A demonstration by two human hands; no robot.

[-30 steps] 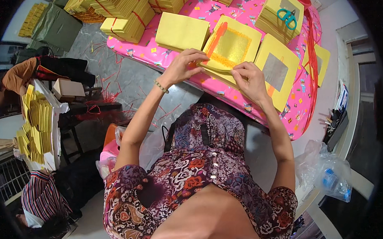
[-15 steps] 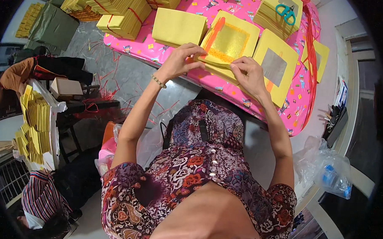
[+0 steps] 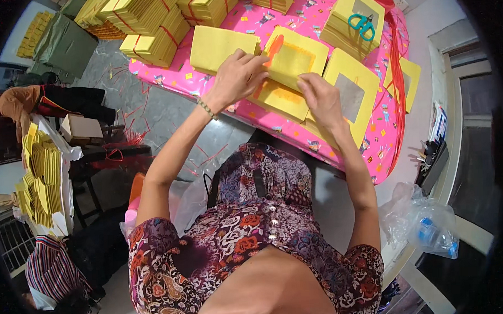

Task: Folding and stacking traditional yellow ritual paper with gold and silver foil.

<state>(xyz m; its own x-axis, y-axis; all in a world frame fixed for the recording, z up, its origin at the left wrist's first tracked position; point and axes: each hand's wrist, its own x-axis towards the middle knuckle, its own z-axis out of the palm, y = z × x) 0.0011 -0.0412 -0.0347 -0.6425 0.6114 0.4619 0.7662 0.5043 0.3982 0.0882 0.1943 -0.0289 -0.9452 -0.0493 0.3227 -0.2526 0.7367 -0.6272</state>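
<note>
My left hand [image 3: 239, 79] is closed at the near left corner of a yellow paper sheet [image 3: 290, 61] with an orange border. At the sheet's near right corner, my right hand [image 3: 320, 97] pinches the edge between thumb and fingers. The sheet's near edge is raised and bent away from me. Below it shows the stack of yellow paper [image 3: 282, 98], its top sheet also bordered in orange. A folded yellow stack [image 3: 220, 48] lies just left of it. On the right is a stack with a silver square [image 3: 351, 92], close to my right hand.
Bundles tied with red string [image 3: 153, 47] stand along the back of the pink patterned table cover [image 3: 264, 126]. Teal-handled scissors [image 3: 361, 27] lie on a tall paper stack. Red strings [image 3: 396, 96] hang at the right. Another person [image 3: 25, 104] bends over at the far left.
The sheet's near edge has been lifted and folded away from me by both hands, uncovering the orange-bordered sheet beneath. The whole view has shifted slightly.
</note>
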